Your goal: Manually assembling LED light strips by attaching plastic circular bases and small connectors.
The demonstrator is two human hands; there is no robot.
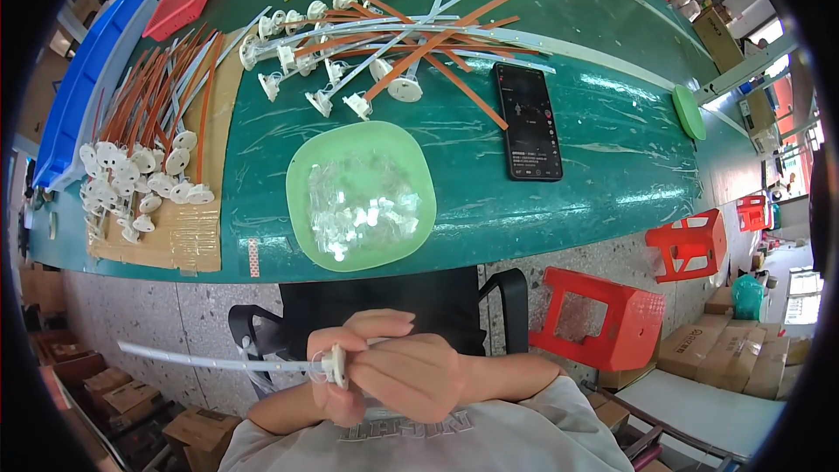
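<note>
White fitting (339, 365) (partly hidden) sits in the left hand (336, 340).

Beyond the fingers (406, 371) extends a green worktop (612, 166), its surface reflecting light at right; between the two stands a black armchair (384, 297) on a speckled grey floor (201, 319). Right of the fingers: red plastic stools (642, 332), stacked cartons (690, 350) and, farther off, a bright window (801, 301). Left: further cardboard boxes (199, 431).
</note>
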